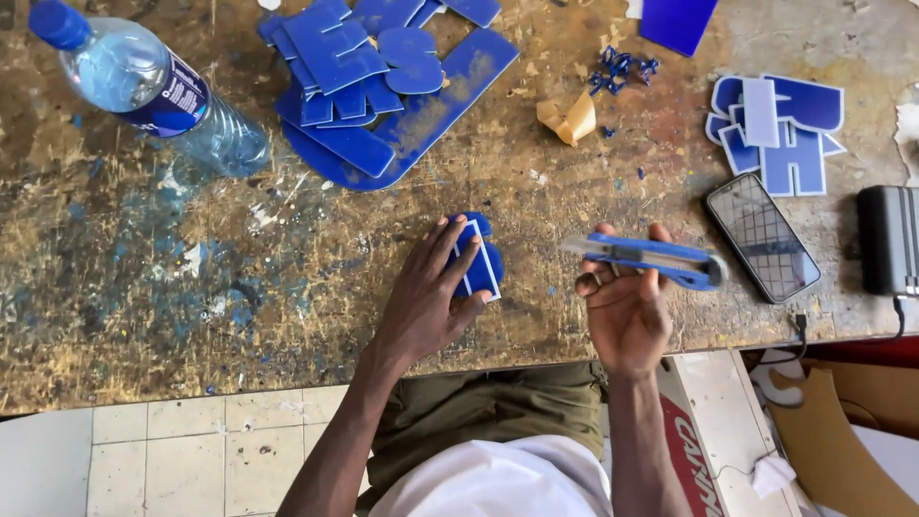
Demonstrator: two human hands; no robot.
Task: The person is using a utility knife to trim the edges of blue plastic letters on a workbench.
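Labels, screen and box at the bench

Bottle label, dark blue, far-left corner; phone screen, dark, right edge; white-red box below near edge.

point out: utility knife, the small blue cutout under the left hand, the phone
utility knife [661,258], head view, middle of its blue handle, held in the right hand.
small blue cutout [481,268], head view, its visible right part beside the fingers.
phone [763,237], head view, centre of its screen.

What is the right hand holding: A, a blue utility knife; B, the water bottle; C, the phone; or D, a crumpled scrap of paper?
A: the right hand grips a blue utility knife above the bench edge, while the left hand presses on a small blue cut-out piece.
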